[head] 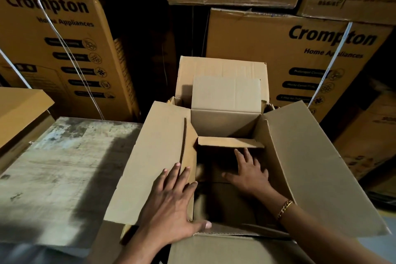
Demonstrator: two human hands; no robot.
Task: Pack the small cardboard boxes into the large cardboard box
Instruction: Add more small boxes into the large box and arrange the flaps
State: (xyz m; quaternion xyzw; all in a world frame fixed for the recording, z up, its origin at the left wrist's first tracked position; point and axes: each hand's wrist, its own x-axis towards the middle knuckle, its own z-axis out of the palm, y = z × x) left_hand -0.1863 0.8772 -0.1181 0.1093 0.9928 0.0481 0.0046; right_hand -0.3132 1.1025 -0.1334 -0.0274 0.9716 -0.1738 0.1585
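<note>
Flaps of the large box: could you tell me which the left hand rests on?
The left-side flap; the left hand lies flat on it, the right-side flap bears none.

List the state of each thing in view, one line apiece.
Large cardboard box, open, side flaps spread outward, far flap upright.
Left hand, open, flat on the left flap.
Right hand, open, fingers spread, inside the box.
Small cardboard box, inside the large box, mostly in shadow.
Crompton cartons, closed, stacked, strapped.

Left hand (172,201) flat, fingers spread — right hand (249,172) likewise.
</note>
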